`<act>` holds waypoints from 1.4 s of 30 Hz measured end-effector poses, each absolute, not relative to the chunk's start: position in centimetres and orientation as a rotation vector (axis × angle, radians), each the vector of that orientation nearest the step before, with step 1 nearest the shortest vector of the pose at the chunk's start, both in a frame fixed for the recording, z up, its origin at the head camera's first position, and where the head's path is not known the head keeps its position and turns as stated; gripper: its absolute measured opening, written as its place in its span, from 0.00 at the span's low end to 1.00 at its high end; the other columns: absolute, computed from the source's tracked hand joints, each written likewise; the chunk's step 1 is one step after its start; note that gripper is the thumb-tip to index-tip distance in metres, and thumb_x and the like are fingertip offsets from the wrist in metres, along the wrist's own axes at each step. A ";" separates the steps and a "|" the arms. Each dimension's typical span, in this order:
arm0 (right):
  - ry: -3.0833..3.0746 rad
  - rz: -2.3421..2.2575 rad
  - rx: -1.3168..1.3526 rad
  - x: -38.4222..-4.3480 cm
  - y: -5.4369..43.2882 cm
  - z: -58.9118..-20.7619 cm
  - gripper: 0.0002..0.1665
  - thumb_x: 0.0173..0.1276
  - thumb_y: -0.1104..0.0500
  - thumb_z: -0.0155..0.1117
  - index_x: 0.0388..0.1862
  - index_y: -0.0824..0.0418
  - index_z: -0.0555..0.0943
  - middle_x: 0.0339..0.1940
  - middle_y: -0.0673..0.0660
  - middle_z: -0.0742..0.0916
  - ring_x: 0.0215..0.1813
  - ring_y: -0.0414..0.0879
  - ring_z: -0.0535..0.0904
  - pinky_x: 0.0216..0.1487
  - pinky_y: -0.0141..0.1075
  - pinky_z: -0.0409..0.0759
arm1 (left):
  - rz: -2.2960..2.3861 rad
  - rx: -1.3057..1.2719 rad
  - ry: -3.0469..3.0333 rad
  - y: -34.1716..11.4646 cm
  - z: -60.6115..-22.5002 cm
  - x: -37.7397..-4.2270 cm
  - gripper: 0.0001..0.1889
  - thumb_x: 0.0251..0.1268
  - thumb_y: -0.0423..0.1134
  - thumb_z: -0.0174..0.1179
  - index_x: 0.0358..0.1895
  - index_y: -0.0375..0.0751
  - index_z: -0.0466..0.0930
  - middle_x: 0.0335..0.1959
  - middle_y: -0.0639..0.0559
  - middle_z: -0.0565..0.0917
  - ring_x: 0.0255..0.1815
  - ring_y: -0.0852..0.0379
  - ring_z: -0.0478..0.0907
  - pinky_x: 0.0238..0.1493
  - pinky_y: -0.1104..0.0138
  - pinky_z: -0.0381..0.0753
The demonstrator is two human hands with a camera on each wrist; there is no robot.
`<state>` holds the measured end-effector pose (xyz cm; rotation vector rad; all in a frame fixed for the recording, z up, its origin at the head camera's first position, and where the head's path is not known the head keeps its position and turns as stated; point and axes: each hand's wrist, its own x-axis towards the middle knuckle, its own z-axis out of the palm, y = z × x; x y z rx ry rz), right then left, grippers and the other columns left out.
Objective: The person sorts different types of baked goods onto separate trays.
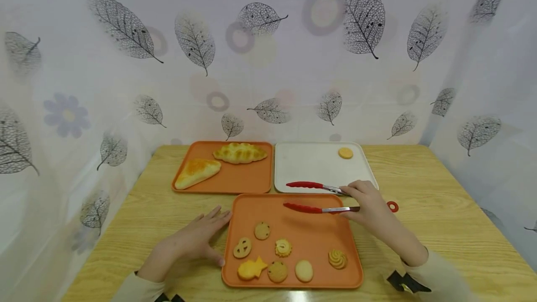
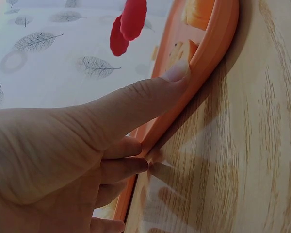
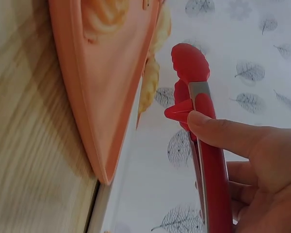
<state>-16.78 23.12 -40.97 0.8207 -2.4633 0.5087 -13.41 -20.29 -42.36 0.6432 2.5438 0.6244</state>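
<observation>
My right hand grips a pair of red-tipped tongs, thumb on one arm and fingers round the other. The tongs' two red tips are spread apart with nothing between them, above the front orange tray. My left hand rests along that tray's left edge, its fingers extended and its thumb on the rim. In the front tray lie a swirl cookie, a pretzel-shaped cookie, a star-tailed yellow piece, an oval cookie and several other round cookies.
Behind, a white tray holds one round cookie at its far right. Beside it, another orange tray carries a triangular pastry and a braided loaf. A leaf-patterned curtain hangs behind the wooden table.
</observation>
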 end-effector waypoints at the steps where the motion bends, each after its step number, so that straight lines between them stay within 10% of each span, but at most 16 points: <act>1: -2.474 0.509 0.830 -16.7 22.8 -41.0 0.34 0.33 0.61 0.85 0.44 0.67 0.85 0.38 0.54 0.82 0.41 0.47 0.72 0.38 0.41 0.77 | 0.623 0.644 2.544 -20.3 -42.4 -13.4 0.60 0.42 0.63 0.71 0.78 0.39 0.51 0.79 0.40 0.54 0.81 0.39 0.40 0.74 0.35 0.44; 42: -2.770 0.502 1.071 -15.6 16.5 -41.7 0.28 0.43 0.52 0.82 0.43 0.62 0.86 0.37 0.50 0.81 0.39 0.42 0.69 0.38 0.34 0.73 | 0.631 0.640 2.551 -20.2 -42.2 -13.4 0.60 0.41 0.61 0.73 0.77 0.39 0.52 0.78 0.41 0.55 0.81 0.39 0.41 0.74 0.34 0.43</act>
